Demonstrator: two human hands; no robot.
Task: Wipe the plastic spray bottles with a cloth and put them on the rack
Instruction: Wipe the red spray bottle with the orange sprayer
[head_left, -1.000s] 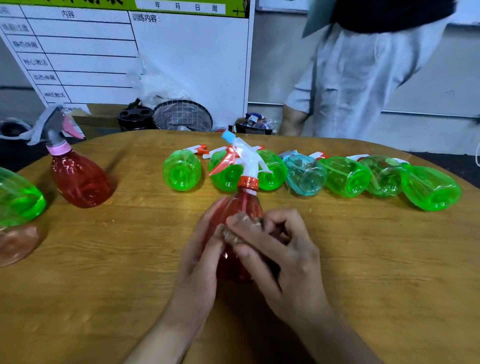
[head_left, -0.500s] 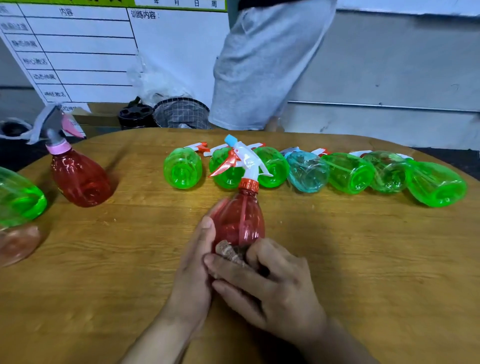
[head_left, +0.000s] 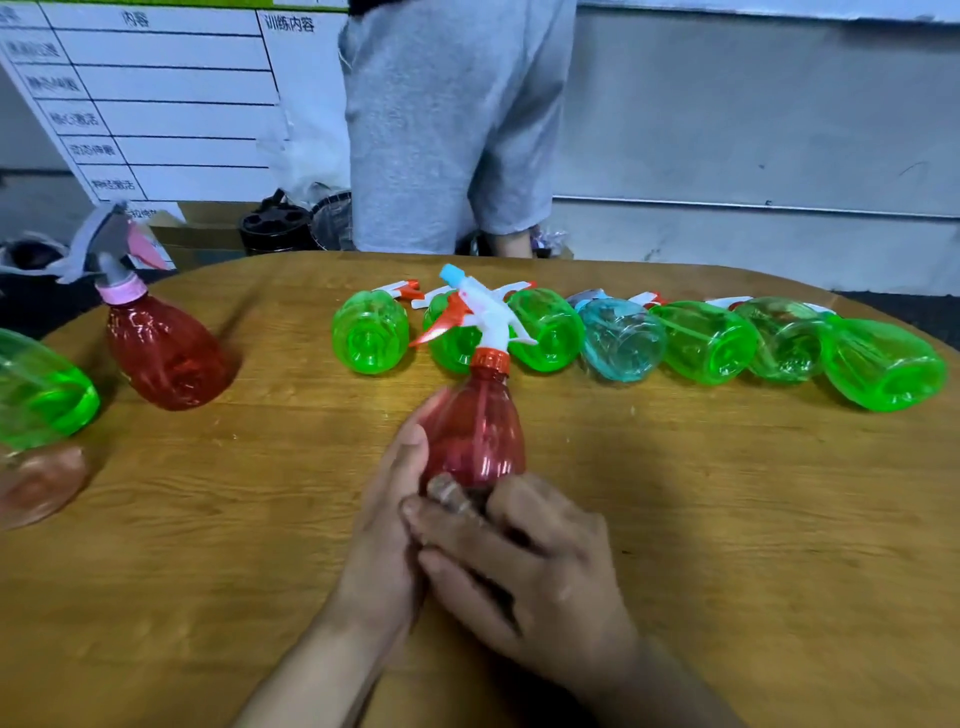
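Head: both hands (head_left: 395, 525) grip red bottle (head_left: 475, 426).

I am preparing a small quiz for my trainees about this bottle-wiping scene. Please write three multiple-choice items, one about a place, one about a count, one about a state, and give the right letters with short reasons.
1. Where is the red plastic spray bottle with the pink collar?
A. Far left of the wooden table
B. In the lying row
C. On the floor

2. How many pale blue transparent bottles lie in the row at the far side?
A. None
B. One
C. Three

3. What is the state of the red plastic spray bottle with the orange collar and white trigger?
A. Lying unattended
B. Upright, held at its base
C. Without its spray head

Answers: 1 A, it stands apart at the left. 2 B, every other bottle in the row is green. 3 B, the left hand grips its side and the right hand presses a crumpled brownish cloth against its base.
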